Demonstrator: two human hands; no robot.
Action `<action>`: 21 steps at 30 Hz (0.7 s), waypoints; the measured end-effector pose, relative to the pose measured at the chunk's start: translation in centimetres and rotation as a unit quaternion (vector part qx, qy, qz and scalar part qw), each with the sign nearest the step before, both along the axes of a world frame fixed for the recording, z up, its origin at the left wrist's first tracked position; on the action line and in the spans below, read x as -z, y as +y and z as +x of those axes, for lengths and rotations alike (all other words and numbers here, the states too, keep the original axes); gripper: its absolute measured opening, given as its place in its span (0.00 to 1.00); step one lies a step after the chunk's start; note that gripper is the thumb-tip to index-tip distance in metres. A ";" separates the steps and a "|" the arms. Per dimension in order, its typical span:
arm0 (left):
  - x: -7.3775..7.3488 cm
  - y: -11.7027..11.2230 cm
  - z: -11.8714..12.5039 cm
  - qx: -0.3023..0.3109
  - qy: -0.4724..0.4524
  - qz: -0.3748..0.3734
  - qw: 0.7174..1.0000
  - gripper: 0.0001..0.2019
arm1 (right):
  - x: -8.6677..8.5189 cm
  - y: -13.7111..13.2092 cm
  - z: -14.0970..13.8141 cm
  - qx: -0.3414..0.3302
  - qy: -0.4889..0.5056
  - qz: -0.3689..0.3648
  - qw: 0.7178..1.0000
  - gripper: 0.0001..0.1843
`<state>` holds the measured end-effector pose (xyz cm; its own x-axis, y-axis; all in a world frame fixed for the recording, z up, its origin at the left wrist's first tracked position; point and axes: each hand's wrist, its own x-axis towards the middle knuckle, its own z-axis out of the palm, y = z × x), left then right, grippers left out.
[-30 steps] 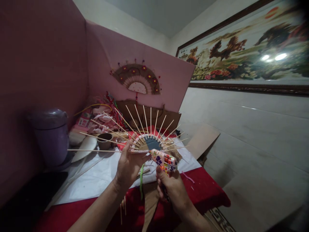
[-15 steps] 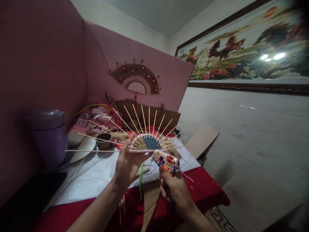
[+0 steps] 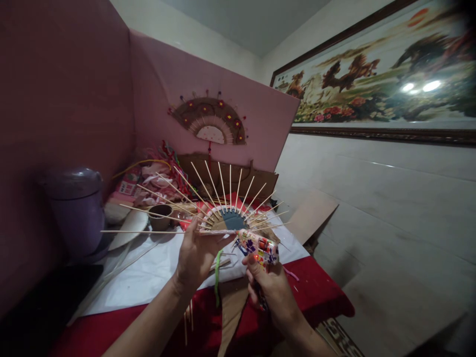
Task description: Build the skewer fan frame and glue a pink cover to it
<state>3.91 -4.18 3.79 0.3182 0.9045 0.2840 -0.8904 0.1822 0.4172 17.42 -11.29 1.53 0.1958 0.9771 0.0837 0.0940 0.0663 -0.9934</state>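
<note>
My left hand (image 3: 197,253) grips a half-round cardboard fan base (image 3: 215,223) by its left lower side, thumb on the near face. Thin wooden sticks (image 3: 225,188) radiate from its curved edge like rays. In my right hand (image 3: 266,282) is a hot glue gun (image 3: 258,246) with a flowered pattern and a small lit red light. Its nozzle is at the right part of the base's straight edge; whether it touches, I cannot tell. Below the base hangs a green fuzzy strip (image 3: 217,277), close to a brown cardboard piece (image 3: 231,307).
A finished fan (image 3: 210,121) hangs on the pink board (image 3: 256,114). At the left are a lilac bin (image 3: 76,213), a brown cup (image 3: 159,218) and a pile of pink material (image 3: 159,181). White sheeting (image 3: 122,282) covers part of the red cloth (image 3: 320,292). A cardboard sheet (image 3: 314,215) leans at right.
My right hand and the glue gun have shifted very slightly to the right. My left hand and the fan base stay almost still.
</note>
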 end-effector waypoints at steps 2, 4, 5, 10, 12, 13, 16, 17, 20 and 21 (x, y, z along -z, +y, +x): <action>0.0 0.0 0.0 0.001 -0.001 -0.001 1.000 0.21 | -0.1 0.0 -0.3 -0.004 -0.002 -0.004 1.000 0.25; 0.1 0.0 0.0 0.003 0.000 -0.001 1.000 0.21 | -0.2 0.1 -0.5 -0.001 0.000 -0.006 1.000 0.25; 0.1 0.0 0.0 0.003 0.000 0.000 1.000 0.21 | -0.2 0.2 -0.7 0.001 0.002 -0.005 1.000 0.25; 0.1 0.1 0.0 0.000 0.005 0.005 1.000 0.21 | -0.3 0.3 -0.9 -0.002 0.005 -0.002 1.000 0.26; 0.1 0.1 0.0 -0.003 0.012 0.010 1.000 0.22 | -0.2 0.3 -0.9 -0.008 0.003 -0.004 1.000 0.26; 0.1 0.1 0.0 -0.003 0.015 0.013 1.000 0.22 | -0.1 0.3 -0.9 -0.010 0.001 -0.004 1.000 0.26; 0.1 0.0 0.0 -0.002 0.017 0.016 1.000 0.23 | -0.1 0.2 -0.9 -0.002 -0.006 -0.004 1.000 0.27; 0.1 0.0 0.0 0.000 0.016 0.015 1.000 0.23 | -0.2 0.2 -0.8 0.003 -0.006 -0.005 1.000 0.27; 0.0 0.0 0.0 0.004 0.012 0.011 1.000 0.23 | -0.3 0.2 -0.7 0.013 -0.006 -0.011 1.000 0.27; 0.0 0.0 0.0 0.003 0.011 0.009 1.000 0.23 | -0.3 0.1 -0.6 0.015 -0.006 -0.014 1.000 0.27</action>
<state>3.93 -4.20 3.76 0.3303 0.8972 0.2930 -0.8799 0.1804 0.4395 16.83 -11.15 1.84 0.2233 0.9729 0.0596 0.1083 0.0360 -0.9935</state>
